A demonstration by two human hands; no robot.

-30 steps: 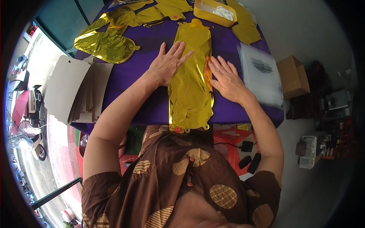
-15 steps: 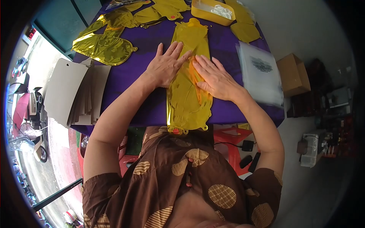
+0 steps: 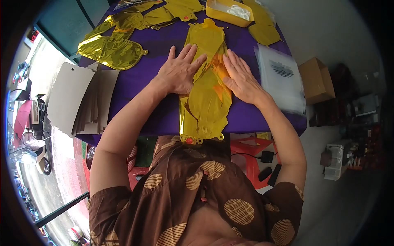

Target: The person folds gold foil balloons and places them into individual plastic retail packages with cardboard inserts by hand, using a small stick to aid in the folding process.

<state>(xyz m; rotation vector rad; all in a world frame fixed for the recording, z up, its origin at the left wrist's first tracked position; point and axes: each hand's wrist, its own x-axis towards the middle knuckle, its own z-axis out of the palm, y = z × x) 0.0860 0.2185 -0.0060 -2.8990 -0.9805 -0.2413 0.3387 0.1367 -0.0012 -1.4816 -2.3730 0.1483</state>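
A long gold foil balloon [image 3: 205, 110], flat and folded lengthwise, lies on the purple tablecloth [image 3: 139, 94] in front of me. Its near end hangs a little over the table's edge. My left hand [image 3: 180, 71] rests flat on the left side of the foil, fingers spread. On the right edge of the foil lies my right hand [image 3: 241, 80], its fingers stretched out and close together, with an orange reflection beside it. Neither hand grasps anything.
Other gold foil balloons [image 3: 119, 53] lie at the back left. A yellow tray [image 3: 230, 17] holds white items. Clear plastic bags [image 3: 281, 78] lie on the right, near a cardboard box [image 3: 316, 82]. Grey cards [image 3: 76, 94] stack at the left edge.
My right hand has slid to the right, from the middle of the foil to its right edge. The foil there looks spread wider. My left hand stays in place.
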